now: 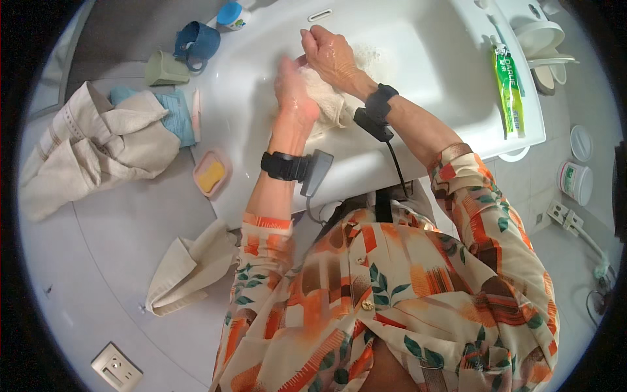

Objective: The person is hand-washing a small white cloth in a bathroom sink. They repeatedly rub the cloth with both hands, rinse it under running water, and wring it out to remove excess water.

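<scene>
Both of my wet hands are over a white ceramic washbasin [441, 127]. My right hand [330, 54] is curled at the upper side of a wet cream cloth [325, 100]; whether its fingers grip anything cannot be seen. My left hand [294, 93], blurred by motion, is at the cloth's left side, with its fingers raised and its palm turned towards the cloth. The cloth lies bunched in the basin below and between the hands. Some suds [373, 59] show on the basin floor to the right of my right hand.
On the left are a pink soap dish [197, 182] with yellow soap [211, 176], a beige towel [142, 142], a green cup [166, 68], a blue mug [198, 40] and a blue-lidded jar [234, 15]. A toothpaste tube [508, 93] lies on the right rim.
</scene>
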A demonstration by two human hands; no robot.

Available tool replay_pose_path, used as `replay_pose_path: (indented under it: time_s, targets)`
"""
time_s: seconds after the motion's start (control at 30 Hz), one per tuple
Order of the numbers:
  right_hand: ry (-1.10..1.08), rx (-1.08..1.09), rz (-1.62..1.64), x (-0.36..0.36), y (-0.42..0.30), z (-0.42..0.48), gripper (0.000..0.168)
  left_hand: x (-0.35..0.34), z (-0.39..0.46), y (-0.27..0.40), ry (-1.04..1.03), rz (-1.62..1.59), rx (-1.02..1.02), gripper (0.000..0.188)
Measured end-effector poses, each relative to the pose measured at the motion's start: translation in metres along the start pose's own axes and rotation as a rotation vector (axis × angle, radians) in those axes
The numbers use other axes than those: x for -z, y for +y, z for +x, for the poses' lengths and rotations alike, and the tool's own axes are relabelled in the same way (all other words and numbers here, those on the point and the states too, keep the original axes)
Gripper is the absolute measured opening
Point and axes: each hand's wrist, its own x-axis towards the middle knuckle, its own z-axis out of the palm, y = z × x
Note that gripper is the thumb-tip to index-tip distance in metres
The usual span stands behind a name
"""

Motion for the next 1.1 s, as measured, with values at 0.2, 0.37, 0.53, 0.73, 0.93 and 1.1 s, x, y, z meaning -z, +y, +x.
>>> replay_pose_path:
  time_s: [0.2, 0.37, 0.53, 0.73, 0.93, 1.1]
  targets:
    - [0.128, 0.501, -0.227, -0.022, -0.040, -0.049, 0.015, 0.040, 0.001, 0.004, -0.428, 0.054, -0.258, 0.049]
    - [-0.041, 0.047, -0.074, -0.004, 0.022, 0.007, 0.010, 0.007, 0.010, 0.001, -0.025, -0.036, 0.026, 0.043]
    - [0.122, 0.467, -0.132, -0.023, -0.047, -0.046, 0.022, 0.051, 0.008, -0.001, -0.031, 0.500, -0.407, 0.047]
    - [0.008, 0.127, -0.108, 0.007, -0.013, -0.013, 0.025, 0.014, 0.005, 0.003, -0.057, -0.166, 0.114, 0.049]
    - [0.073, 0.490, -0.118, -0.011, -0.055, -0.042, 0.013, 0.071, 0.034, 0.001, -0.986, -0.439, 0.049, 0.049]
    - [0.004, 0.314, -0.347, 0.006, 0.010, 0.003, 0.015, 0.004, 0.001, 0.003, -0.095, -0.110, 0.100, 0.050]
